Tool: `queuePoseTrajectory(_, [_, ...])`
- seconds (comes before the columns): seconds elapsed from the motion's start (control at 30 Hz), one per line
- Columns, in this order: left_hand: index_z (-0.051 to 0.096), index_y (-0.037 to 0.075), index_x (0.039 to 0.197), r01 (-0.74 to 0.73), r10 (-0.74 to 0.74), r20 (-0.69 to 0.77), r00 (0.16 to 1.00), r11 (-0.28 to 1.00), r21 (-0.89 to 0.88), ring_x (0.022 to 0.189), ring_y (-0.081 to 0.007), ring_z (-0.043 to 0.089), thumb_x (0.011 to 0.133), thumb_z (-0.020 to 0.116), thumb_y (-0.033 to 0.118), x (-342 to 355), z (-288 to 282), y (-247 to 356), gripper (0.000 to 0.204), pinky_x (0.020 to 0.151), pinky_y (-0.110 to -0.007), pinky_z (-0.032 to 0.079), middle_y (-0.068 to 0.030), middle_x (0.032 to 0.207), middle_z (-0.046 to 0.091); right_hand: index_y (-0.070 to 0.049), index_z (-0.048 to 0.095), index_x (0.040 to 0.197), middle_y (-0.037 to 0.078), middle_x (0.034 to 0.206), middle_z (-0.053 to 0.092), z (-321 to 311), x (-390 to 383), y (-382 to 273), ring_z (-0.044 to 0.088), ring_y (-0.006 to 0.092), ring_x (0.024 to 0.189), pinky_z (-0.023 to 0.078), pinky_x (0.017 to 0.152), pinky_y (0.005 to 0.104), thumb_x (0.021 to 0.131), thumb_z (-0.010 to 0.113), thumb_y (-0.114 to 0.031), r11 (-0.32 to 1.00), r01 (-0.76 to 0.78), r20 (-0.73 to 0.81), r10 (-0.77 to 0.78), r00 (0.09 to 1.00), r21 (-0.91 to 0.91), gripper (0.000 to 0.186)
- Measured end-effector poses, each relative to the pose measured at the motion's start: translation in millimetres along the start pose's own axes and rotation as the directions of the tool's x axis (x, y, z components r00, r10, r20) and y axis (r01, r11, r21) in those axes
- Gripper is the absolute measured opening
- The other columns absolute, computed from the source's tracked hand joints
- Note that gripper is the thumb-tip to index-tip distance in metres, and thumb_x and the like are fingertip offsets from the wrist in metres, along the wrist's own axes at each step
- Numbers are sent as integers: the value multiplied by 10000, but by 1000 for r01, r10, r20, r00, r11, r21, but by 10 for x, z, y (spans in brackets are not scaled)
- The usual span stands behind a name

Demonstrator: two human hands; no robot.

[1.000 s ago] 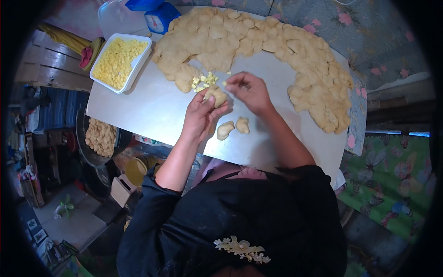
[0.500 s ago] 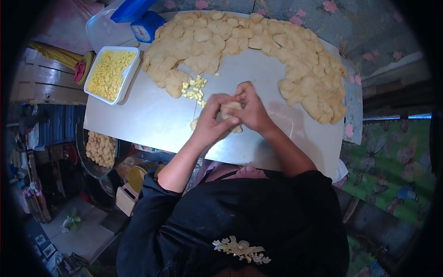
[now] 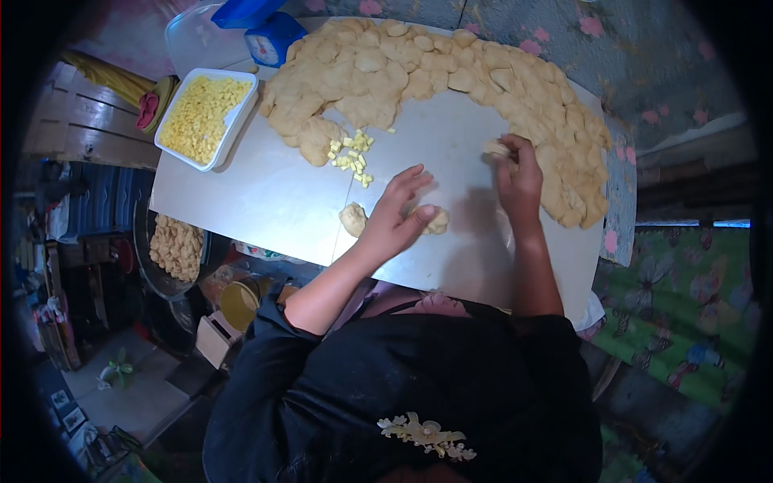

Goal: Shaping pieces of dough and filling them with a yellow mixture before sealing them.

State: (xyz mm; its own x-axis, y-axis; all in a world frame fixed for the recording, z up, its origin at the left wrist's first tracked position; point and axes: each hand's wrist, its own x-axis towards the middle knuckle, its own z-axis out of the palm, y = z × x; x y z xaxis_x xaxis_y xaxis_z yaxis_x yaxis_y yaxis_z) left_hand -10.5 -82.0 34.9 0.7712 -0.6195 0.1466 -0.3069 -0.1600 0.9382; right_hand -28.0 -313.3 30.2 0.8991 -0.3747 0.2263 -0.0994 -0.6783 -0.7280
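Note:
My right hand (image 3: 519, 181) is raised over the right part of the table, its fingers closed on a small piece of dough (image 3: 494, 148), close to the inner edge of a large spread of flattened dough pieces (image 3: 354, 60). My left hand (image 3: 396, 216) is open, fingers stretched and slightly smeared by motion. Its thumb overlaps a lump of dough (image 3: 437, 221) on the table; whether they touch I cannot tell. Left of that wrist lies another dough lump (image 3: 352, 218). Loose pale yellow cubes (image 3: 354, 157) are scattered beyond my left hand.
A white tub (image 3: 229, 133) full of yellow cubes stands on the metal-topped table (image 3: 258, 189) at the left. Behind it is a blue scale (image 3: 274, 39). Below the table's left edge, a dark pan (image 3: 149, 262) holds brown lumps (image 3: 177, 248). A patterned wall (image 3: 592, 60) borders the far side.
My hands were together around a piece of dough and have separated. My right hand has gone right with a dough piece; my left hand has opened beside a lump on the table.

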Motion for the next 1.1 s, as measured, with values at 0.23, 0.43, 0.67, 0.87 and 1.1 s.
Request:
queuePoseTrajectory(0.23, [431, 22, 1205, 158, -317, 24, 948, 404, -901, 817, -185, 605, 910, 543, 165, 12, -320, -33, 346, 720, -304, 522, -88, 1038, 571, -54, 619, 944, 92, 1000, 605, 861, 312, -636, 580, 278, 859, 470, 758, 349, 802, 637, -149, 919, 143, 213, -233, 949, 367, 173])
queuePoseTrajectory(0.43, [477, -7, 1204, 108, -495, -129, 859, 422, -900, 913, -176, 605, 941, 473, 146, -122, -616, -141, 304, 780, -316, 529, -103, 1049, 596, -21, 606, 961, 93, 881, 604, 1383, 609, -254, 568, 191, 789, 457, 750, 289, 810, 639, -113, 924, 378, 312, -377, 872, 59, 180])
queuePoseTrajectory(0.67, [488, -18, 1202, 53, -509, -150, 848, 362, -930, 968, -198, 601, 954, 454, 168, -147, -640, 15, 312, 839, -342, 519, -115, 1078, 594, -36, 592, 1015, 49, 834, 590, 802, 45, -1050, 553, 152, 786, 454, 750, 276, 731, 707, -82, 747, -20, 439, -369, 819, 664, 310])
queuePoseTrajectory(0.87, [471, -22, 1212, 240, -426, -5, 905, 518, -821, 1012, -187, 581, 957, 445, 179, -171, -648, 72, 325, 898, -365, 486, -126, 1097, 582, -57, 588, 1001, 57, 855, 573, 682, -38, -1155, 592, 224, 779, 476, 765, 340, 720, 667, -102, 796, 496, 90, -554, 828, 347, 295])
queuePoseTrajectory(1.1, [457, -5, 1194, 232, -362, -39, 931, 673, -702, 939, -165, 604, 938, 494, 200, -140, -381, 152, 330, 803, -294, 519, -111, 1042, 599, -69, 567, 1156, 142, 1072, 537, 532, -160, -984, 608, 300, 901, 507, 756, 390, 792, 591, -105, 852, 272, 310, -433, 846, 447, 366])
